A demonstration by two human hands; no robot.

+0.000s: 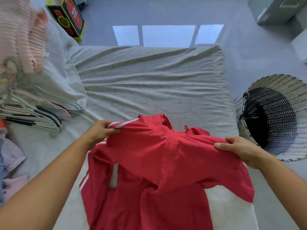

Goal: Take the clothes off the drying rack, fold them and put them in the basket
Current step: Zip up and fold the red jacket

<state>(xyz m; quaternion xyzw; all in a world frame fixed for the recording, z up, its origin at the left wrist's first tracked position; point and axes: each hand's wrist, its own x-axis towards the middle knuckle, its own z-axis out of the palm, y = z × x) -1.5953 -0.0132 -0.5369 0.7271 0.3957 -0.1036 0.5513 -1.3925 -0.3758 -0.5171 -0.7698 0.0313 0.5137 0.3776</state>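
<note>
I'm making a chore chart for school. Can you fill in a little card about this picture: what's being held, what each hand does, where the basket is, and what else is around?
held thing: red jacket with white stripes, spread over the bed
left hand: grips one shoulder
right hand: grips the other shoulder
basket: woven, on the floor right of the bed
bed sheet: pale, wrinkled
hangers: piled on the bed's left side
pink clothes: far left, blurry
folded yet: no

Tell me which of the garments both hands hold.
The red jacket with white stripes: the left hand and right hand pinch its upper edges. The pink ribbed garment is untouched at far left.
</note>
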